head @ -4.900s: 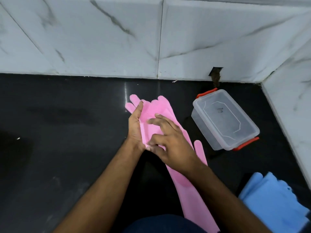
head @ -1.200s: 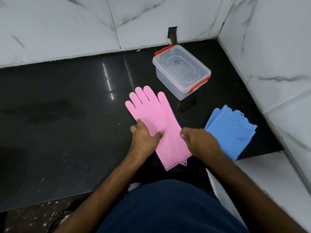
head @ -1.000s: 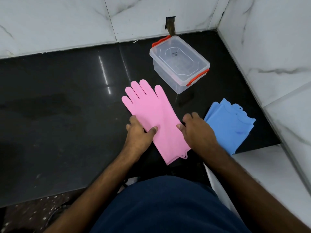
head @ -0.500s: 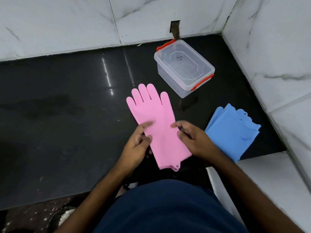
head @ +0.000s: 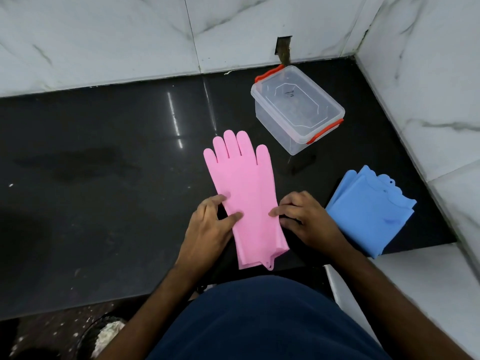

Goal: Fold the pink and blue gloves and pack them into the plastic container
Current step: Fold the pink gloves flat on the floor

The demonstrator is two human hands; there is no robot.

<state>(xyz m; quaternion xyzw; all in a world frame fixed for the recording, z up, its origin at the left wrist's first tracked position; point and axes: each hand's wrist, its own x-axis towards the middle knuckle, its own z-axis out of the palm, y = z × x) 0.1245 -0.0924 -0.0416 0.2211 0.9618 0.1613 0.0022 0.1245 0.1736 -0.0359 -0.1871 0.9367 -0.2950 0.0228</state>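
Observation:
The pink gloves [head: 245, 188] lie stacked flat on the black counter [head: 104, 203], fingers pointing away from me. My left hand [head: 210, 224] pinches their left edge near the wrist part, thumb on top. My right hand [head: 304, 216] grips the right edge at the same height. The blue gloves [head: 368, 211] rest in a flat pile to the right, untouched. The clear plastic container [head: 296, 107] with red clips stands closed behind the pink gloves, to the right.
White marble walls [head: 104, 35] close off the back and the right side. A white ledge [head: 420, 276] adjoins the counter at the near right. My dark blue shirt [head: 259, 320] fills the bottom of the view.
The pink gloves went from held in the air to lying flat on the counter. Both hands shifted from pressing beside the cuffs to gripping the two edges.

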